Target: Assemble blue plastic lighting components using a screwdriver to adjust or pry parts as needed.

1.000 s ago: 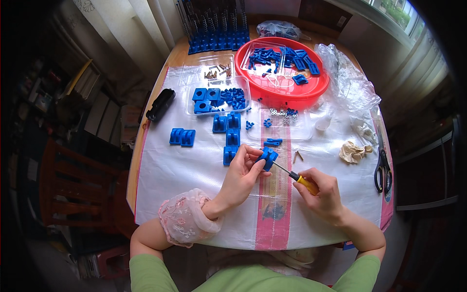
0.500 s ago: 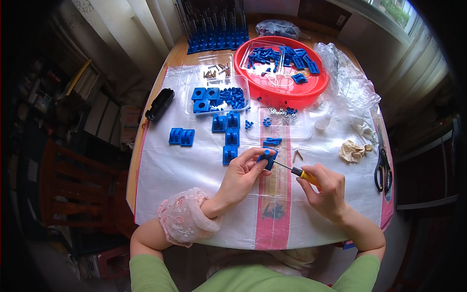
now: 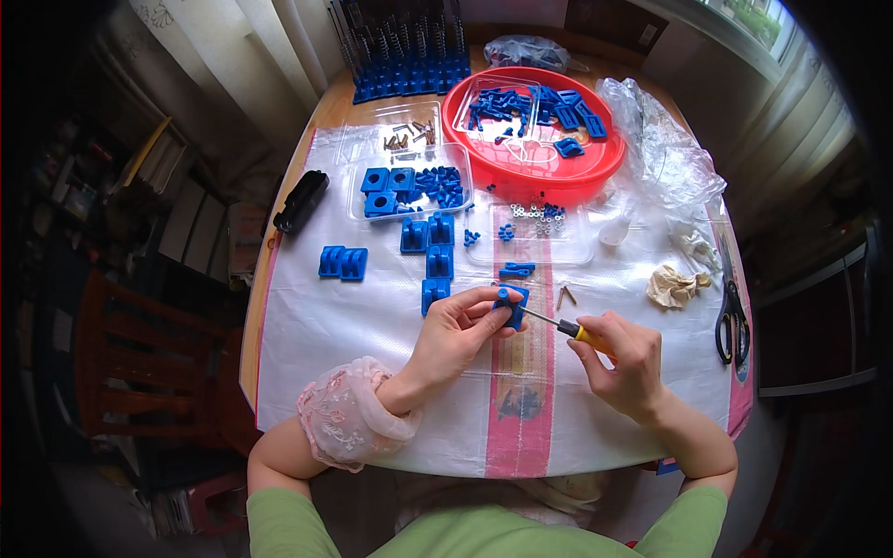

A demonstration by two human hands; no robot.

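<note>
My left hand grips a blue plastic part with a square base, thumb and fingers closed around it. In my right hand is a screwdriver with a yellow and black handle. Its thin shaft points left, and the tip meets the blue part's side; the exact contact is too small to make out. Just beyond my left hand lie several blue square brackets in a column. Two brass-coloured screws rest on the cloth near the screwdriver. Slim blue pieces lie above the held part.
A clear tray holds blue parts; brass screws sit behind it. Farther back stand a red basin and a blue rack with springs. At right are scissors, crumpled paper and clear plastic. A black case lies left.
The view has shifted slightly. Both hands keep their grips, and the blue part and screwdriver stay nearly in place.
</note>
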